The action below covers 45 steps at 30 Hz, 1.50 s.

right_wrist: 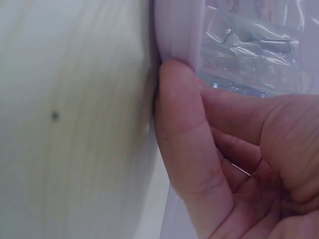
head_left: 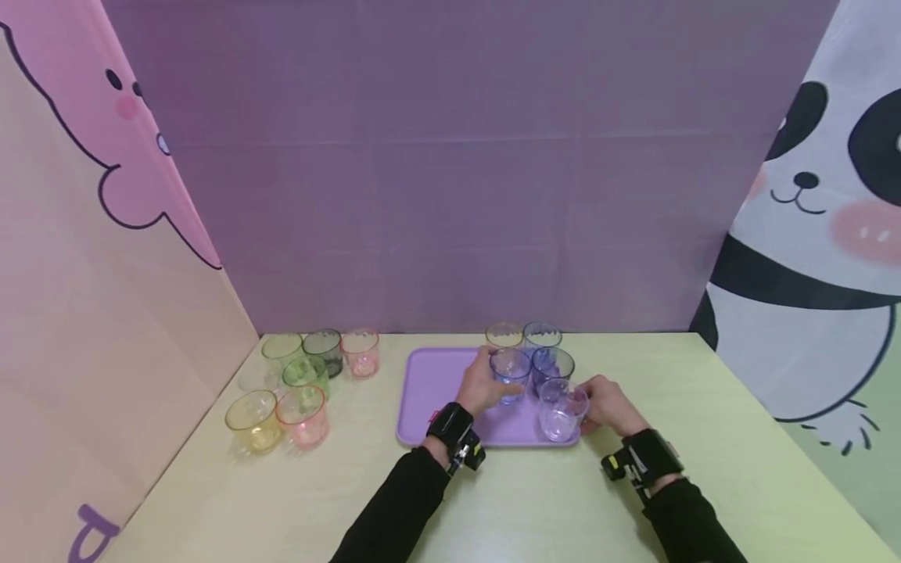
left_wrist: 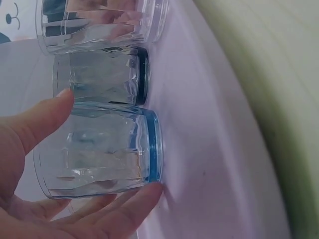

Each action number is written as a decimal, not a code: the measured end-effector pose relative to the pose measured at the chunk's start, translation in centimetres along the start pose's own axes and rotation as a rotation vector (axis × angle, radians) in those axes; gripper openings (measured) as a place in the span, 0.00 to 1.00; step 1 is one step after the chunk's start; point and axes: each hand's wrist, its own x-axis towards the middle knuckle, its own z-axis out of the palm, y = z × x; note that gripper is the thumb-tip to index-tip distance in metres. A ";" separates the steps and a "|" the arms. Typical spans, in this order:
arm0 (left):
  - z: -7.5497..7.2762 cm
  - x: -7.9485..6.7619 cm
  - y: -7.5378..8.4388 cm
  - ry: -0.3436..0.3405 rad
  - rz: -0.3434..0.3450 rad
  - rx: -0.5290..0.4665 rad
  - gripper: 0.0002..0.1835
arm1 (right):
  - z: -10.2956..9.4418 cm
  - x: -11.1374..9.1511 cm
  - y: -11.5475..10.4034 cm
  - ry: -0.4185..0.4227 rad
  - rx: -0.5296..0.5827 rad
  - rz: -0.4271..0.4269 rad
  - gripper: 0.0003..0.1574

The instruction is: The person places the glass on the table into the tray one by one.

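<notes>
On the purple tray (head_left: 432,383) several tumblers stand upright at its right side. My left hand (head_left: 480,385) holds a blue-tinted glass (left_wrist: 99,154) there, thumb on one side and fingers on the other. Beside it is a darker blue glass (head_left: 554,366), and nearer the front a clear glass (head_left: 561,418). Behind them stand a yellowish glass (head_left: 504,335) and a pale blue glass (head_left: 543,335). At the tray's front right corner my right hand (head_left: 611,405) pinches the rim (right_wrist: 180,30); some of its fingers are hidden.
Left of the tray, more tumblers stand on the pale wooden table (head_left: 338,500): a yellow glass (head_left: 255,426), a pink glass (head_left: 304,422), a green glass (head_left: 306,375), a dark grey glass (head_left: 324,352) and others. A purple backdrop (head_left: 450,195) rises behind the table.
</notes>
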 end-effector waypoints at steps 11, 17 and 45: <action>0.3 0.1 -0.3 0.002 -0.011 0.028 0.47 | 0.1 -0.1 0.1 0.013 0.004 -0.003 0.06; -0.2 -0.2 -0.6 -0.016 0.013 0.038 0.48 | 0.1 0.0 0.2 0.015 0.002 -0.005 0.06; -8.9 0.5 -2.3 0.294 0.027 0.206 0.33 | 0.0 0.1 0.2 -0.010 0.003 -0.009 0.08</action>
